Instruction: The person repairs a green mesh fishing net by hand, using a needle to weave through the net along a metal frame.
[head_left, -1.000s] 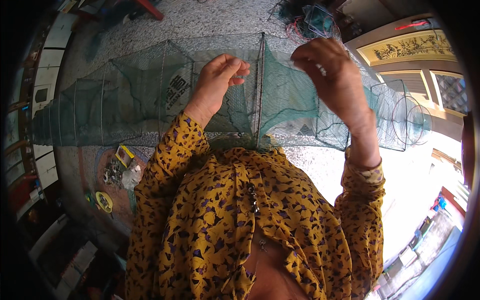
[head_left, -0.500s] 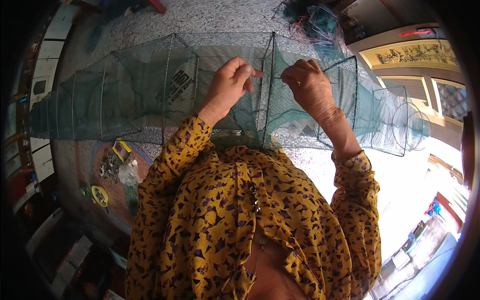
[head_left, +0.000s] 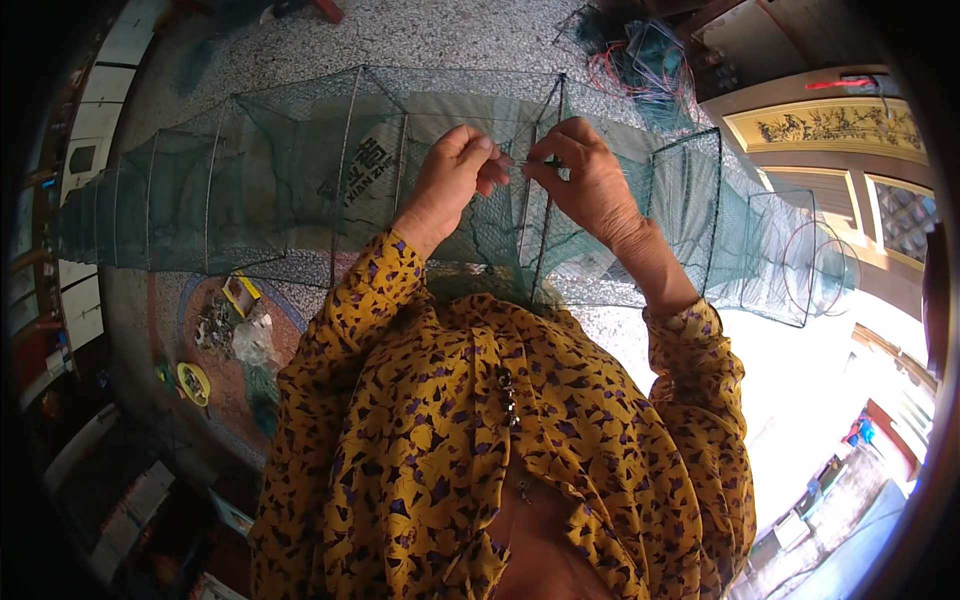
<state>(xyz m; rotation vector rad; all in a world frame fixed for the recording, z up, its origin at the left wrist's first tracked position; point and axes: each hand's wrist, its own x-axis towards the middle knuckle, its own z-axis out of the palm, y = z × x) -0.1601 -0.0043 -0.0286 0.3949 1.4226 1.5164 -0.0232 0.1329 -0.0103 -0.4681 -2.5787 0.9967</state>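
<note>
A long green mesh net trap (head_left: 430, 150) with square wire frames stretches across in front of me. Over its middle, next to a dark upright frame rod, my two hands are raised close together. My left hand (head_left: 450, 185) is closed in a pinch, thumb against the fingers. My right hand (head_left: 588, 188) pinches just beside it, fingertips almost meeting the left ones. Something thin seems to lie between the fingertips, too small to make out. Dark printing marks a pale sheet showing through the mesh left of my hands.
A heap of green netting with reddish wire (head_left: 645, 70) lies on the speckled floor at the far right. On the near left are a small yellow bowl (head_left: 193, 384), a yellow box (head_left: 242, 294) and a clear plastic bag (head_left: 255, 340). Framed panels (head_left: 830, 128) stand at the right.
My right hand has moved left, closing the gap to my left hand. The left hand has stayed nearly in place. The whole view has shifted slightly.
</note>
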